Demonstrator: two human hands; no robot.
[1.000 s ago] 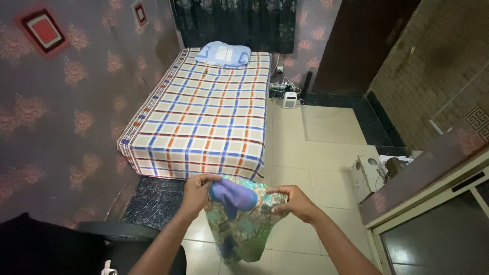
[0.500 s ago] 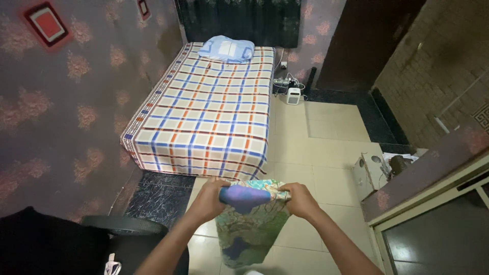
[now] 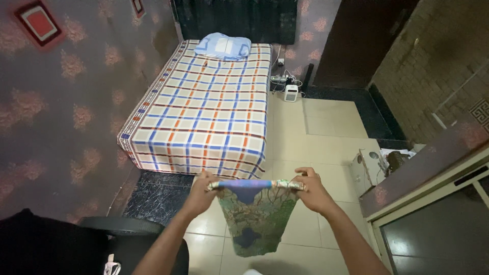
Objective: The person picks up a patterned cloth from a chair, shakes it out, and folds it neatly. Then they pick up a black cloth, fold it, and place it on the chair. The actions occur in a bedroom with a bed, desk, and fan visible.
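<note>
As hands [image 3: 257, 191] stretch patterned cloth [image 3: 257, 219], red frame [image 3: 38, 23] upper-left

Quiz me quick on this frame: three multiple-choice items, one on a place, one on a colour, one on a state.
1. Where does the pillow lie?
A. at the far end of the bed
B. on the floor
C. on the chair

2. What colour is the pillow?
A. red
B. light blue
C. black

3. How is the patterned cloth held?
A. bunched in one hand
B. lying on the bed
C. stretched between both hands

Answers: 1 A, it rests on the checked sheet by the dark curtain. 2 B, pale blue fabric. 3 C, left hand and right hand grip its top edge, and the rest hangs down.
</note>
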